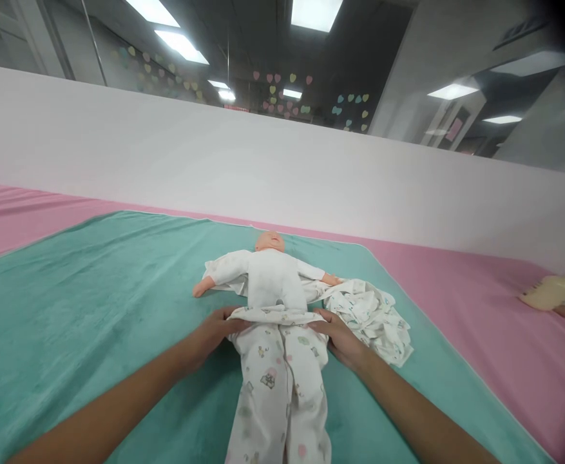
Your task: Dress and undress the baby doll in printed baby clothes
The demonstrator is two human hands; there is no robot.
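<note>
A baby doll [272,277] in a white long-sleeved top lies on its back, head away from me and arms spread. White baby pants [265,380] with a small animal print stretch from the doll's hips toward me. My left hand [225,327] grips the left side of the waistband, thumb on top. On the right side of the waistband my right hand [335,332] is closed in the same way. The doll's legs are hidden; I cannot tell how far they are inside the pants.
A crumpled white printed cloth [372,316] lies right of the doll, close to its hand. Beneath is a teal blanket [132,283] over a pink sheet [456,296]. A low white wall [214,154] stands behind. At the far right is part of a pale hand-shaped object [550,291].
</note>
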